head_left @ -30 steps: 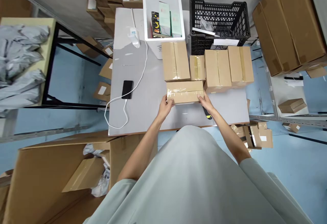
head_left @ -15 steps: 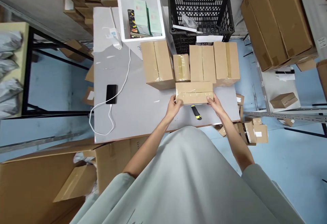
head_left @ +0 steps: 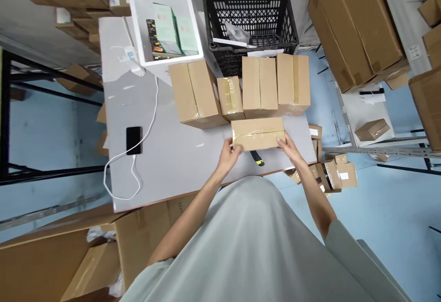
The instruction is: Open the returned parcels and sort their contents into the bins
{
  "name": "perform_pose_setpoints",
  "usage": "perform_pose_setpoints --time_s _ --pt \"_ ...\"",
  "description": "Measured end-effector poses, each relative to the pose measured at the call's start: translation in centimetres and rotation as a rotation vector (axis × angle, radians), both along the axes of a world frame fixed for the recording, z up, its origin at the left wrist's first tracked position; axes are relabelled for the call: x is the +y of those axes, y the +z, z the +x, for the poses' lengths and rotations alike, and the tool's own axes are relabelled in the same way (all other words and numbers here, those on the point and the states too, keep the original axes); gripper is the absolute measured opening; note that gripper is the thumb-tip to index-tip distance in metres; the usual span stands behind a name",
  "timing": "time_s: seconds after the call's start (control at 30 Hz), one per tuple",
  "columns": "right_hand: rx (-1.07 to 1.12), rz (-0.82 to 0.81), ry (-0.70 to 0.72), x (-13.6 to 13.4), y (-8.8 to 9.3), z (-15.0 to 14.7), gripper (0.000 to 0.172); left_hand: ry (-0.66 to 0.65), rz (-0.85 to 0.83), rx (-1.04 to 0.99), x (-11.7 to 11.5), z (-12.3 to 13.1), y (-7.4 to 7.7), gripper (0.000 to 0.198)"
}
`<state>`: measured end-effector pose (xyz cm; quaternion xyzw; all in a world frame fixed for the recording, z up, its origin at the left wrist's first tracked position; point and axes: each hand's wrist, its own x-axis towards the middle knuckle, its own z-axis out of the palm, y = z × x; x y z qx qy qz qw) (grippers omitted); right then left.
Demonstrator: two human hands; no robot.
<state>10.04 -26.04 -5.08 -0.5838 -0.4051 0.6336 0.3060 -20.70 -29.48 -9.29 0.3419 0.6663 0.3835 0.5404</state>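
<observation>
Phone (head_left: 134, 134), cable attached: left of the held box (head_left: 258, 135), well apart. Tub (head_left: 142, 8), containing cartons: beyond it, to the left. Left hand (head_left: 228, 157): narrow, gripping its left end. Row of four boxes (head_left: 236, 94): beyond it, near. Crate (head_left: 223, 63): farther beyond. Held box: between both hands, over the front part of the table (head_left: 175, 155), long side across. Cutter (head_left: 258, 160): at its near side. Right hand (head_left: 288, 148): narrow, gripping its right end.

Handling, as judged: equal pressure at both ends should keep it level; thumbs best light on the tape; wrists best turned together; a little height would spare dragging over the cutter or knocking the row.

Obscured: open carton (head_left: 148, 235), left and nearer, cut off by the frame; left fingers under the left end; its underside, so contact with the table cannot be told; cutter's far end; right fingers behind the right end.
</observation>
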Motion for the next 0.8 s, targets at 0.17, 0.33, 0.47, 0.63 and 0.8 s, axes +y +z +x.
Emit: perform_pose_setpoints --time_s 0.17,0.33,0.47,0.63,0.8 --pt "-0.142 -0.057 -0.193 -0.6 1.2 8.8 0.083 -0.21 -0.073 -0.206 1.8 8.2 -0.4 0.046" --pt "-0.196 -0.013 -0.28 5.5 1.2 13.9 0.069 -0.197 -0.026 -0.233 8.2 15.6 -0.7 0.049" --pt "-0.229 -0.003 -0.308 10.4 0.9 15.1 0.061 -0.148 -0.016 -0.217 11.8 18.0 -0.7 0.043" --pt "-0.254 -0.021 -0.327 11.8 0.8 15.5 0.063 -0.13 -0.047 -0.218 13.2 18.9 -0.1 0.04" --pt "-0.208 0.061 -0.256 8.4 1.0 13.9 0.068 -0.158 -0.016 -0.244 10.4 15.3 1.4 0.048"
